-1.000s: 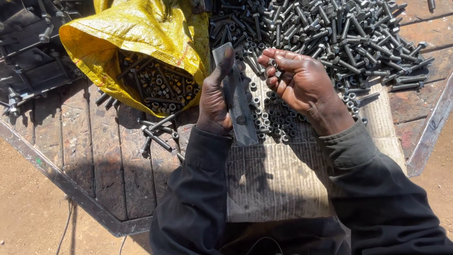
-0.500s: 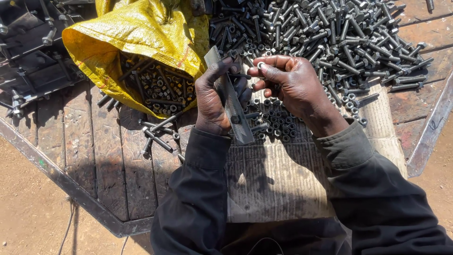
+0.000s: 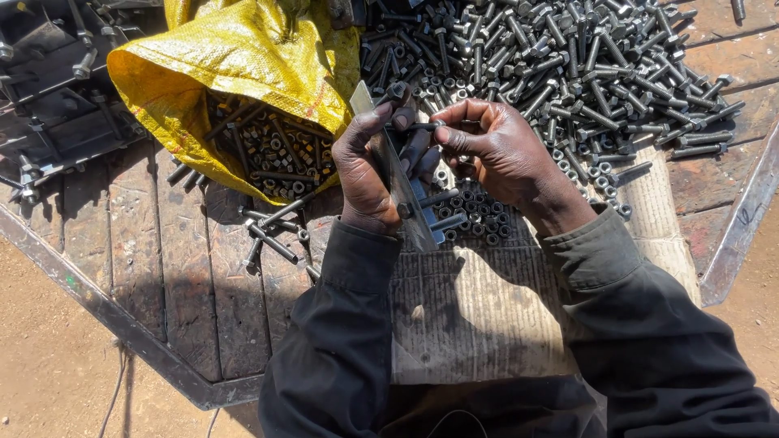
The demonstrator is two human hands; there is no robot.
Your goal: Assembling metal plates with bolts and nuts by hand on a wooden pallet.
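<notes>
My left hand (image 3: pixel 367 170) grips a flat grey metal bar (image 3: pixel 399 182) held on edge over a piece of corrugated cardboard (image 3: pixel 479 308). Two bolts stick out of the bar's lower part toward the right. My right hand (image 3: pixel 495 150) pinches a dark bolt (image 3: pixel 426 126) by its shank, its tip against the upper part of the bar beside my left fingers. A small pile of loose nuts (image 3: pixel 475 219) lies on the cardboard under both hands.
A large heap of dark bolts (image 3: pixel 568 57) covers the far right of the wooden plank table (image 3: pixel 203 292). An open yellow woven sack (image 3: pixel 243 73) at far left spills bolts and nuts. Dark metal parts (image 3: pixel 49 105) lie at the far left. Sandy ground shows beyond the table edge.
My right hand closed from open fingers over the nuts into a pinch on a bolt and moved left to the bar. My left hand tilted the bar slightly.
</notes>
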